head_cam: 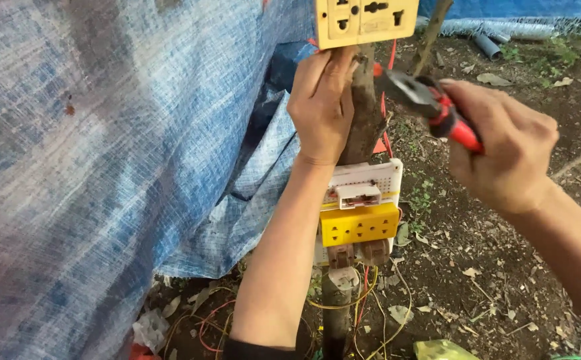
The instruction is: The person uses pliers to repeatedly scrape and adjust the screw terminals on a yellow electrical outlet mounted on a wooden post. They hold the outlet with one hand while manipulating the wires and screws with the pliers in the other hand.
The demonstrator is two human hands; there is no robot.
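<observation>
against the wooden post [364, 113], left hand [322, 107] clenches just under the socket plate [366, 21], steadying it; right hand [504, 150] grasps red-handled pliers [430, 103], nose toward the post.

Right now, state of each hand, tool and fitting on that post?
Left hand: gripping the wooden post.
Right hand: closed on red-handled pliers.
Cream socket plate: mounted atop post.
Yellow socket block: fixed lower down, plugs inserted underneath.
Blue tarpaulin: hanging.

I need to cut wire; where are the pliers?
In the head view, upper right: the right hand holds the red-handled pliers beside the wooden post.
</observation>
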